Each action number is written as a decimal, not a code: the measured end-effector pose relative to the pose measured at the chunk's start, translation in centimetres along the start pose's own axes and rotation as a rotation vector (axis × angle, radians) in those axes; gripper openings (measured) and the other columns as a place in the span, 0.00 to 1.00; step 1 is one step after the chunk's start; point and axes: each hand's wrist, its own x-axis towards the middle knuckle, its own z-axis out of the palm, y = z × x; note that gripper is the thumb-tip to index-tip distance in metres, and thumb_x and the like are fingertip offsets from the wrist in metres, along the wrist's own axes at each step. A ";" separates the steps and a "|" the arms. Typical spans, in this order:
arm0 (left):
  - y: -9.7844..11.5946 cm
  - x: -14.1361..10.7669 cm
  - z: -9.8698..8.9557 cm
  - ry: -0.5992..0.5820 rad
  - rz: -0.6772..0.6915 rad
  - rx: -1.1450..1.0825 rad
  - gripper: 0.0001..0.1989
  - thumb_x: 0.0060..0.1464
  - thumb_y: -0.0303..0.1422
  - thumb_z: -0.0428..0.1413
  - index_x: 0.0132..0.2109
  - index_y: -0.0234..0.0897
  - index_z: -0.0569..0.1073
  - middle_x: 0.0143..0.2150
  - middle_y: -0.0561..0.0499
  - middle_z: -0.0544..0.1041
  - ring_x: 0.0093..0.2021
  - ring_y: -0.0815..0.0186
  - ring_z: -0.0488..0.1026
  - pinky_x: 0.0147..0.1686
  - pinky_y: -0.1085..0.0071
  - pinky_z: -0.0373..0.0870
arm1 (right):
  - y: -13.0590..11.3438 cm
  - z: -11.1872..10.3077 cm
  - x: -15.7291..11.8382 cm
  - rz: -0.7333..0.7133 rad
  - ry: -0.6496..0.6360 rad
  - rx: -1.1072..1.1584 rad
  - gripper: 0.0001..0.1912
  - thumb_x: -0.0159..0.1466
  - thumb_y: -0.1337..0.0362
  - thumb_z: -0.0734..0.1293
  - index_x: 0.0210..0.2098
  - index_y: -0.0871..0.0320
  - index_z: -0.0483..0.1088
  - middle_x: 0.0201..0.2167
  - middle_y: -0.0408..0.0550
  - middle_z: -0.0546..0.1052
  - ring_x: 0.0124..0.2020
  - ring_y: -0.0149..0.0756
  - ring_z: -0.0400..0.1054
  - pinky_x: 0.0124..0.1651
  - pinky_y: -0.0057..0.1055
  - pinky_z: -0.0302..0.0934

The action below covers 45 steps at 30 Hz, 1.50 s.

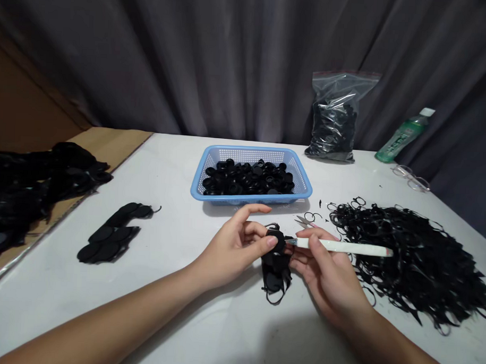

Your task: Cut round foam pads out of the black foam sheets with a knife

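My left hand (pixel 241 245) pinches a round black rubber-like disc (pixel 276 240) between thumb and fingers, just in front of the basket. Below it hangs a strip of joined black discs (pixel 274 281) with thin loops of trim. My right hand (pixel 327 270) is closed on a white-handled craft knife (pixel 344 247), its blade (pixel 291 241) touching or very close to the disc's right edge. The fingers of that hand also sit against the strip's right side. A pair of small scissors (pixel 304 222) lies behind my right hand, its handles partly hidden.
A blue basket (pixel 250 199) holds many black round parts. Black scraps (pixel 419 262) are heaped at right, and joined discs (pixel 109 236) lie at left. Behind stand a zip bag (pixel 333 124) of black pieces, a green bottle (pixel 404 135) and glasses (pixel 411 179). Black sheets (pixel 39 180) lie on cardboard.
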 end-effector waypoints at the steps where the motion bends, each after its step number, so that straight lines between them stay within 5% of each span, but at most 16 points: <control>1: 0.0 0.0 0.0 0.003 0.000 0.003 0.21 0.54 0.35 0.60 0.53 0.42 0.62 0.30 0.58 0.71 0.33 0.69 0.71 0.36 0.72 0.66 | 0.0 0.0 0.0 -0.001 0.006 -0.003 0.15 0.55 0.51 0.73 0.32 0.55 0.71 0.30 0.45 0.80 0.36 0.34 0.75 0.40 0.31 0.67; 8: 0.2 -0.2 -0.1 0.034 0.011 0.081 0.23 0.52 0.35 0.61 0.53 0.43 0.62 0.29 0.57 0.71 0.31 0.69 0.70 0.34 0.73 0.65 | 0.1 -0.1 0.0 -0.036 0.062 -0.110 0.16 0.53 0.50 0.73 0.31 0.55 0.72 0.29 0.45 0.79 0.33 0.35 0.75 0.37 0.31 0.68; 16: 0.6 -0.9 0.9 0.089 0.007 0.230 0.22 0.51 0.35 0.62 0.51 0.42 0.62 0.29 0.54 0.75 0.32 0.66 0.72 0.31 0.72 0.66 | 0.4 -0.7 -0.5 -0.479 0.038 -0.694 0.06 0.63 0.59 0.66 0.34 0.53 0.74 0.28 0.44 0.78 0.30 0.36 0.72 0.33 0.31 0.67; 24: 0.6 -1.6 0.9 -0.236 0.060 -0.014 0.15 0.56 0.37 0.58 0.49 0.39 0.69 0.34 0.49 0.75 0.35 0.66 0.73 0.36 0.69 0.69 | 0.8 -1.6 0.1 -0.464 0.012 -0.926 0.09 0.66 0.59 0.61 0.35 0.54 0.72 0.28 0.45 0.76 0.30 0.37 0.70 0.29 0.30 0.61; 28: 0.6 -1.4 0.6 -0.340 0.038 -0.100 0.13 0.54 0.42 0.59 0.38 0.35 0.77 0.36 0.46 0.75 0.37 0.63 0.73 0.40 0.66 0.68 | 0.6 -1.6 0.6 -0.449 0.049 -0.921 0.09 0.65 0.58 0.62 0.33 0.54 0.71 0.27 0.44 0.75 0.31 0.37 0.68 0.30 0.30 0.60; 35: -0.1 -0.5 0.5 -0.156 -0.098 -0.486 0.18 0.45 0.45 0.65 0.35 0.35 0.72 0.48 0.42 0.78 0.51 0.56 0.73 0.57 0.56 0.59 | 0.7 -1.2 0.8 -0.370 -0.001 -0.696 0.09 0.64 0.57 0.64 0.33 0.55 0.71 0.30 0.44 0.75 0.34 0.37 0.70 0.37 0.31 0.66; 41: -0.4 0.0 0.0 -0.193 -0.148 -0.531 0.29 0.40 0.52 0.64 0.40 0.32 0.73 0.48 0.37 0.79 0.47 0.50 0.76 0.57 0.49 0.60 | 1.0 -1.0 0.6 -0.289 0.001 -0.527 0.11 0.62 0.53 0.67 0.32 0.55 0.71 0.30 0.43 0.74 0.34 0.35 0.72 0.40 0.33 0.70; 45: -0.5 0.2 -0.3 -0.160 -0.143 -0.537 0.26 0.41 0.53 0.63 0.38 0.35 0.71 0.49 0.41 0.79 0.49 0.49 0.76 0.55 0.49 0.62 | 0.9 -0.9 0.5 -0.252 0.023 -0.376 0.11 0.61 0.54 0.68 0.32 0.56 0.71 0.31 0.43 0.75 0.35 0.34 0.72 0.41 0.34 0.71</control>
